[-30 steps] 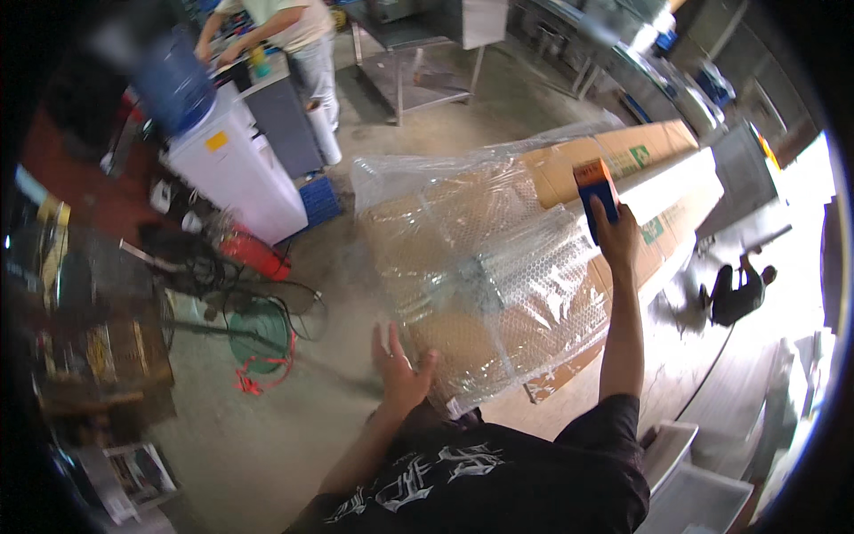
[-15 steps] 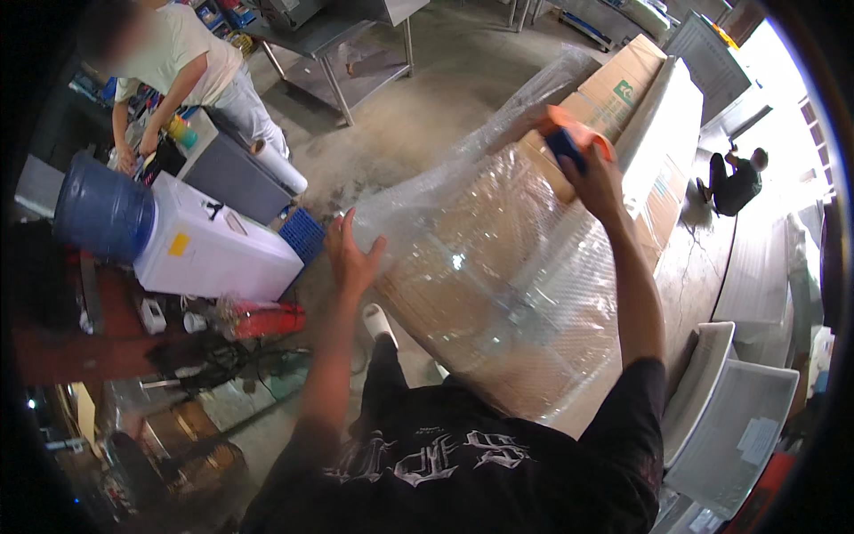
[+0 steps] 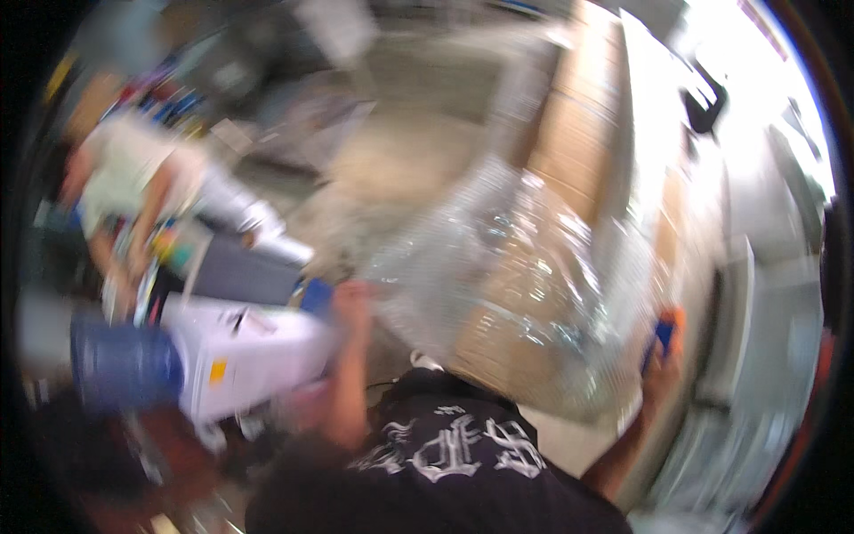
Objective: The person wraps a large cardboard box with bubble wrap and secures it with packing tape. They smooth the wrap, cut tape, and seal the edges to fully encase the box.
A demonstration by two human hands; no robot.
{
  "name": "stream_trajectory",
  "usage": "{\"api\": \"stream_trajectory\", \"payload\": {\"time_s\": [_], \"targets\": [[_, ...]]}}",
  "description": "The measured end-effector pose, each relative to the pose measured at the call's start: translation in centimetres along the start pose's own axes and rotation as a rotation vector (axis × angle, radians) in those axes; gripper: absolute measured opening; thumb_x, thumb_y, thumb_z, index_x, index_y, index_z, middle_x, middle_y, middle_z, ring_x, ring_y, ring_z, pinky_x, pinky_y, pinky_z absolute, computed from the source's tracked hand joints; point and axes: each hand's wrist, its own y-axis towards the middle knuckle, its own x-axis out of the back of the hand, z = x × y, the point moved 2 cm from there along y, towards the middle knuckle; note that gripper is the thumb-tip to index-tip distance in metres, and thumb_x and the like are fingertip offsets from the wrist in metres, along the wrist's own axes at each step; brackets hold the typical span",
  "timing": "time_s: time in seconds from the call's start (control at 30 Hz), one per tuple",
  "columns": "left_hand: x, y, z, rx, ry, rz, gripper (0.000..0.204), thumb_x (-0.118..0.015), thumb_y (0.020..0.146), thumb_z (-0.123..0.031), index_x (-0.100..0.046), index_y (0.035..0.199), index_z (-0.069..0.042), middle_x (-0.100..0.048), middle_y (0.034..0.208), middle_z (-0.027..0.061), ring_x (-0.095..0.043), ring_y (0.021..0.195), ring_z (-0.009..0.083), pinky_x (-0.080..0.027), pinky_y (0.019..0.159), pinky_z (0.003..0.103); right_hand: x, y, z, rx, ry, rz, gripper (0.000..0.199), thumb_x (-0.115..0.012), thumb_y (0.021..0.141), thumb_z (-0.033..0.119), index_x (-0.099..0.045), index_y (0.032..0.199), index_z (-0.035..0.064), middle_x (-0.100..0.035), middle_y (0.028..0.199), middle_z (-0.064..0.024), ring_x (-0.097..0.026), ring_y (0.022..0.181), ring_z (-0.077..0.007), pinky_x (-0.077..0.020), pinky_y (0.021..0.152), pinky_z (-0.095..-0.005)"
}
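Left hand (image 3: 351, 298) raised at centre-left, touching clear plastic wrap (image 3: 498, 285); grip too blurred to tell. Right hand (image 3: 663, 360), lower right, clasps orange-blue tool (image 3: 664, 334).

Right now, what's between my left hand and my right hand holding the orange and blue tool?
In the head view, clear crinkled plastic wrap over the long brown cardboard box spans between left hand and right hand.
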Motion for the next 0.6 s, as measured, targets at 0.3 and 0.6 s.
{"api": "stream_trajectory", "payload": {"time_s": [0.3, 0.6], "targets": [[4.1, 3.1, 0.4, 0.004, -0.042, 0.612, 0.049, -0.066, 0.102, -0.038, -0.058, 0.135, -0.002, -0.064, 0.104, 0.0052, -0.061, 0.097, 0.0142, -0.051, 0.086, 0.03, -1.0, -4.2, 0.0, -0.445, -0.374, 0.023, 0.047, -0.073, 0.094, 0.043, -0.06, 0.1, -0.0017, -0.07, 0.094, -0.0276, -0.07, 0.089, -0.0449, -0.0557, 0.079, -0.0499], [5.0, 4.1, 2.5, 0.31, -0.181, 0.657, 0.024, -0.069, 0.099, -0.009, -0.064, 0.121, -0.001, -0.072, 0.113, 0.0075, -0.069, 0.105, 0.0186, -0.053, 0.098, 0.036, -0.3, -4.7, 1.5, -0.376, -0.397, -0.154, 0.047, -0.07, 0.098, 0.043, -0.065, 0.116, -0.0001, -0.069, 0.099, -0.0251, -0.07, 0.093, -0.0392, -0.0537, 0.083, -0.0473]]}}
